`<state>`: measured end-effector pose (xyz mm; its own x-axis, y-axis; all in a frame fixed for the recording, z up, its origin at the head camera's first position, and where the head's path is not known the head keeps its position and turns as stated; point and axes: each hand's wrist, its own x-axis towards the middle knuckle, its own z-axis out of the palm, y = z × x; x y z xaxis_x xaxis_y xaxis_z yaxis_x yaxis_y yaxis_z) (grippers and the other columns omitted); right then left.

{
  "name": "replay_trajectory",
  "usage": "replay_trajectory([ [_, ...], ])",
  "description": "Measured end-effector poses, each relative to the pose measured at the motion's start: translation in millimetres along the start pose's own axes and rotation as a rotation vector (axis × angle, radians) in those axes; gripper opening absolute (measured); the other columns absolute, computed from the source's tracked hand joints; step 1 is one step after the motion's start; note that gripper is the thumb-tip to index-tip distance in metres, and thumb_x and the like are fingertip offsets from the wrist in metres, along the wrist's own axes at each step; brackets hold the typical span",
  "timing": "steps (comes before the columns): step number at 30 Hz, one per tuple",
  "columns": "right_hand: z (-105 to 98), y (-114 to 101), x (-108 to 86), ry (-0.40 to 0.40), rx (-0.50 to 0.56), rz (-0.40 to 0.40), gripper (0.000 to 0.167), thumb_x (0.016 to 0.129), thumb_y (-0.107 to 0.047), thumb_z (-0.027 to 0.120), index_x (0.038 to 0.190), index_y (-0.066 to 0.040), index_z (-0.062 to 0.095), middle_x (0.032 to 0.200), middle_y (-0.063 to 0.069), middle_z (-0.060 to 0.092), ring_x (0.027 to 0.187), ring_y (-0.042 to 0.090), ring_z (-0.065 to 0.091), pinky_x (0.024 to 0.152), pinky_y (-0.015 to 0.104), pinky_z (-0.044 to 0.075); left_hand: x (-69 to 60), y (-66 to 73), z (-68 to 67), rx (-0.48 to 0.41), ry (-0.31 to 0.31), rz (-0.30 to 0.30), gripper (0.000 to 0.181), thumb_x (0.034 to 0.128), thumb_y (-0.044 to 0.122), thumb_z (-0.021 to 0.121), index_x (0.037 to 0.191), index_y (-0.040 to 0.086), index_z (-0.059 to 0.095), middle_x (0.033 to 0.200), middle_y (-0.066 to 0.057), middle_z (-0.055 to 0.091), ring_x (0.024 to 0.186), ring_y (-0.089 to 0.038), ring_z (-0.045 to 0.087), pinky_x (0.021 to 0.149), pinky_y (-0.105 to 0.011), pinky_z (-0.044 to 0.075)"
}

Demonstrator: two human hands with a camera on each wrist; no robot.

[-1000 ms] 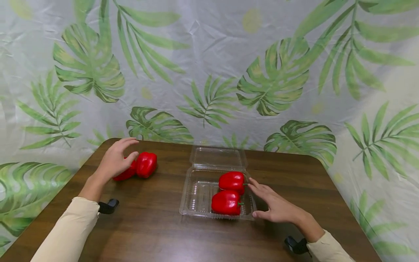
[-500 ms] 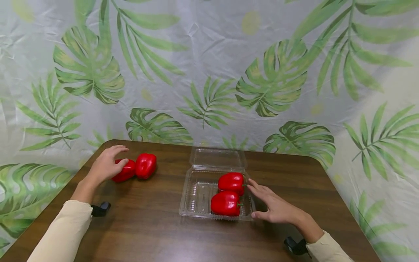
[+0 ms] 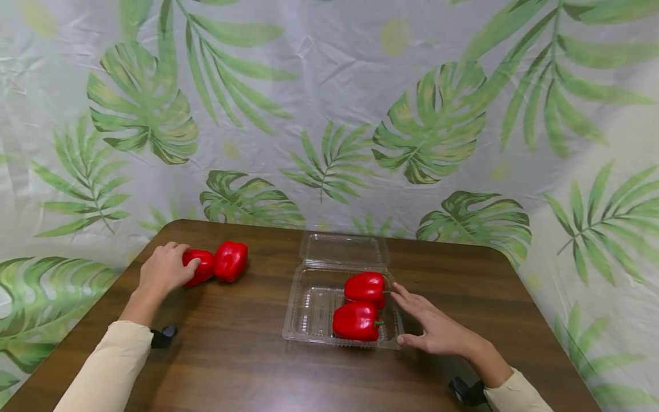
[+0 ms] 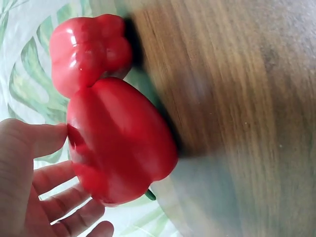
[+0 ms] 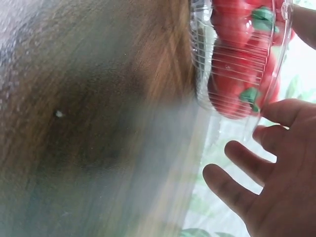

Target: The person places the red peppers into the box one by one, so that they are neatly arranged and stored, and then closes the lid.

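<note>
Gripping the leftmost red pepper between thumb and fingers, the left hand has a second red pepper just to its right, against the first. Well right of that hand, the clear container (its lid tipped back) holds a far pepper and a near pepper, stems toward the right hand, which spreads wide at the right rim, gripping nothing.

bare tabletop between left pepper pair and container; boxed peppers block container's right half.
</note>
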<state>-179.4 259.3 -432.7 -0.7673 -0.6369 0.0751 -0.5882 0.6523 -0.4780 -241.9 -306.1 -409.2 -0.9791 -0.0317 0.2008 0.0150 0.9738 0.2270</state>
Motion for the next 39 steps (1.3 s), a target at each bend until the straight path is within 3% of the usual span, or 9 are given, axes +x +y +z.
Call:
replay_trajectory([
  [11,-1,-1,1.2,-0.016,0.006,0.012,0.083,0.091,-0.04,0.067,0.153,0.002,0.031,0.163,0.025,0.021,0.142,0.049,0.031,0.105,0.073,0.036,-0.6,-2.7,3.1,-0.042,0.006,-0.008,0.046,0.0925,0.032,0.057,0.123,-0.002,0.062,0.127,-0.029,0.055,0.11,-0.049,0.049,0.077,-0.064,0.05],
  [19,0,-1,1.5,0.011,-0.008,-0.01,0.082,0.091,-0.039,0.067,0.153,0.001,0.032,0.162,0.025,0.024,0.141,0.047,0.034,0.103,0.071,0.038,0.3,-6.3,-1.9,-0.065,-0.011,0.017,0.039,0.0823,0.011,0.049,0.116,-0.001,0.065,0.131,-0.028,0.054,0.115,-0.049,0.049,0.082,-0.067,0.049],
  [25,0,-2,1.3,0.024,-0.03,-0.014,0.08,0.091,-0.039,0.067,0.153,0.0,0.033,0.161,0.025,0.026,0.14,0.045,0.036,0.101,0.069,0.04,-1.3,-9.0,3.3,-0.099,0.03,-0.004,0.031,0.0932,0.025,0.056,0.108,-0.001,0.065,0.126,-0.029,0.056,0.11,-0.048,0.053,0.083,-0.065,0.05],
  [29,-1,-3,3.8,0.003,-0.003,-0.01,0.08,0.092,-0.041,0.065,0.154,-0.001,0.032,0.162,0.025,0.023,0.141,0.047,0.034,0.103,0.072,0.037,-3.8,-14.8,4.2,-0.081,0.049,0.001,0.038,0.0895,0.025,0.063,0.116,-0.003,0.062,0.126,-0.031,0.054,0.111,-0.051,0.05,0.084,-0.067,0.048],
  [34,-2,-2,2.6,-0.015,0.001,0.005,0.081,0.091,-0.041,0.066,0.153,0.0,0.032,0.162,0.025,0.023,0.142,0.048,0.032,0.104,0.073,0.036,-4.3,-18.2,2.5,-0.037,-0.02,0.038,0.053,0.0881,0.028,0.062,0.13,-0.003,0.056,0.131,-0.033,0.05,0.115,-0.053,0.044,0.086,-0.068,0.046],
  [39,-2,-2,0.8,-0.017,0.002,0.014,0.081,0.091,-0.04,0.067,0.153,0.0,0.033,0.163,0.024,0.023,0.142,0.047,0.032,0.104,0.072,0.036,-4.5,-17.7,-0.6,-0.012,-0.039,0.097,0.051,0.084,0.018,0.06,0.131,-0.002,0.056,0.134,-0.03,0.051,0.117,-0.053,0.043,0.09,-0.069,0.045],
])
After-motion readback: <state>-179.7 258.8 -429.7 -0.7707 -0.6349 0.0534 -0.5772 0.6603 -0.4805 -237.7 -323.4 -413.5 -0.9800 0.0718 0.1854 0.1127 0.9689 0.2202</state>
